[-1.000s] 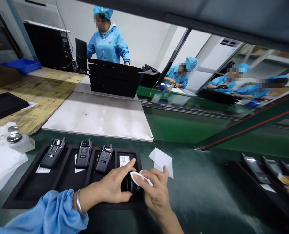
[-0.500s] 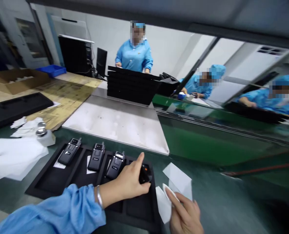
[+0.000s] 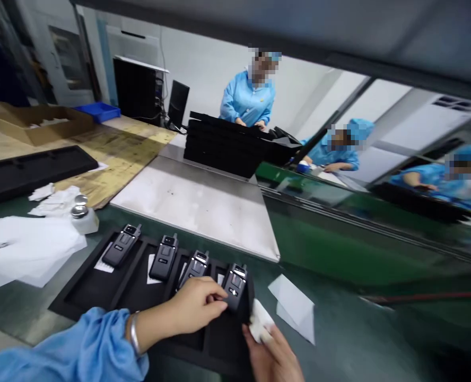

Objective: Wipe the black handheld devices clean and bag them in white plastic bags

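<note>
Several black walkie-talkies lie face up in a black compartmented tray [image 3: 223,342], each over a small white slip. At the right end of the tray rests one walkie-talkie [image 3: 235,286], its antenna pointing away from me. My left hand [image 3: 201,300] hovers at that handset's left edge, fingers curled with a small gap to the thumb and nothing seen between them. It partly covers the neighbouring walkie-talkie [image 3: 198,263]. Beside the tray's right edge, my right hand [image 3: 273,353] pinches a crumpled white wipe [image 3: 261,320].
White paper sheets [image 3: 295,307] lie to the right. At left are a pump bottle [image 3: 85,218], crumpled tissues [image 3: 60,201] and a large white sheet [image 3: 28,249]. Stacked black trays [image 3: 223,148] stand beyond a white board [image 3: 195,199]. Co-workers in blue sit or stand behind.
The rightmost walkie-talkie, gripped by my left hand before, now lies face up in the tray, let go. My left hand has drawn back left; my right hand with the wipe has shifted left.
</note>
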